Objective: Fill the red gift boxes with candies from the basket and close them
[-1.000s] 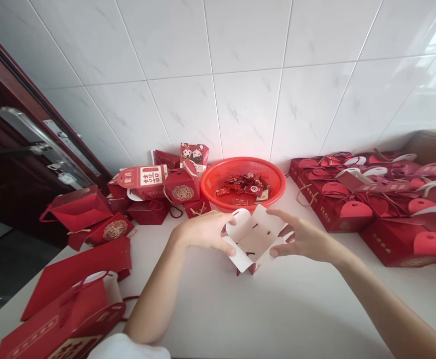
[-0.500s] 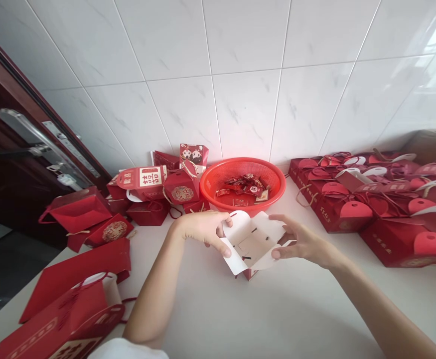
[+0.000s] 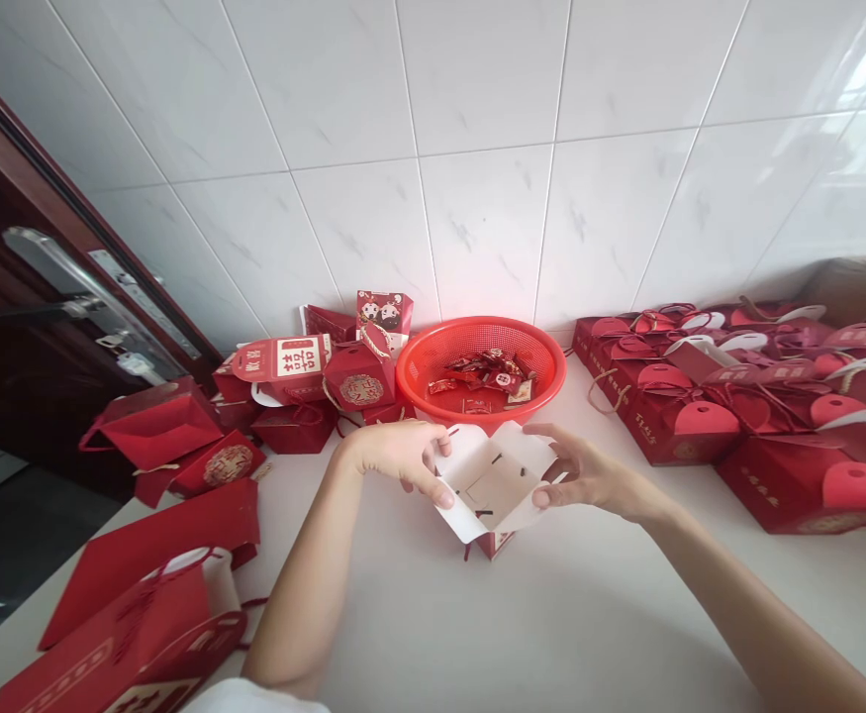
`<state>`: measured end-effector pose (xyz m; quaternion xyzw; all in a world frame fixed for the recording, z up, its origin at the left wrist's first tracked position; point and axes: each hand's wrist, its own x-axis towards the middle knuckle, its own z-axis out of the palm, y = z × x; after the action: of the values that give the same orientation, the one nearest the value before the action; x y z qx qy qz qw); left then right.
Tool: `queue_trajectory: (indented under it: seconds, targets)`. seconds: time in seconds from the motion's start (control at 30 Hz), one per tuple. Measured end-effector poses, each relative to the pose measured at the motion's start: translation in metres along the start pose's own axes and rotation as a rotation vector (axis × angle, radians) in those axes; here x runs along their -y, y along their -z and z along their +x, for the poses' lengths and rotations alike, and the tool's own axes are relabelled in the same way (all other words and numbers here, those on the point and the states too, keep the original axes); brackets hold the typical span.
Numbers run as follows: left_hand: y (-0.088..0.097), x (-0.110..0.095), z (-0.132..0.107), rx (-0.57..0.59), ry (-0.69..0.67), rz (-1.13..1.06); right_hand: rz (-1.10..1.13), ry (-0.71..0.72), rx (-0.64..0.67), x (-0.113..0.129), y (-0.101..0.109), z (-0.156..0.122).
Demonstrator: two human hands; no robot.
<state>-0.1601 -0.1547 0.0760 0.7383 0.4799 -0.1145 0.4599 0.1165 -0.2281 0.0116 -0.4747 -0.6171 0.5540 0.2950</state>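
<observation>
Between my hands stands a small red gift box (image 3: pixel 493 485), its top flaps spread outward to show the white inside. Short dark cord ends poke through its inner walls, and no contents show in it. My left hand (image 3: pixel 407 460) grips the left flaps, thumb on the near one and fingers toward the far one. On the right flaps my right hand (image 3: pixel 577 475) does the same, its thumb pressing the near flap. Just behind the box sits a red plastic basket (image 3: pixel 409 381) with wrapped candies (image 3: pixel 496 374) in it.
Rows of red gift boxes (image 3: pixel 677 421) fill the right side of the white table (image 3: pixel 551 634). More red boxes (image 3: pixel 288 366) are piled at the back left, and a large red box (image 3: pixel 128 634) lies near left. A tiled wall (image 3: pixel 484 228) and a door (image 3: pixel 39 347) border the table.
The flaps have shifted slightly left and sit a little more evenly spread. Both hands keep their hold and move only slightly with the box.
</observation>
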Motion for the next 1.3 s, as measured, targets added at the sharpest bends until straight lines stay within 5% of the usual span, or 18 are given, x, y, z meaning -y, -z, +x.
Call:
queue_trajectory:
  seconds: [0.13,0.4,0.53,0.6,0.67,0.8,1.03,1.3]
  targets:
    - [-0.001,0.001,0.000,-0.140,-0.090,0.028,-0.101,-0.005,-0.042,0.003,0.002,0.001]
    - [-0.001,0.000,-0.009,-0.229,-0.111,0.154,-0.366,0.161,-0.118,0.026,0.030,0.014]
    - [0.001,-0.002,-0.014,-0.370,-0.175,0.131,-0.398,0.324,-0.245,0.040,0.056,0.054]
    - [0.004,-0.002,-0.009,-0.458,-0.230,0.072,-0.428,0.288,-0.338,0.039,0.065,0.088]
    - [0.008,-0.002,0.003,-0.533,-0.308,-0.003,-0.490,0.101,-0.418,0.036,0.069,0.125]
    - [0.025,-0.001,0.041,-0.650,-0.422,-0.033,-0.535,0.011,-0.365,0.031,0.070,0.182]
    - [0.074,-0.013,0.121,-0.637,-0.314,0.086,-0.460,0.086,-0.033,0.026,0.068,0.191]
    - [0.094,-0.036,0.180,-0.519,-0.202,0.303,-0.459,0.043,-0.432,0.012,0.074,0.192]
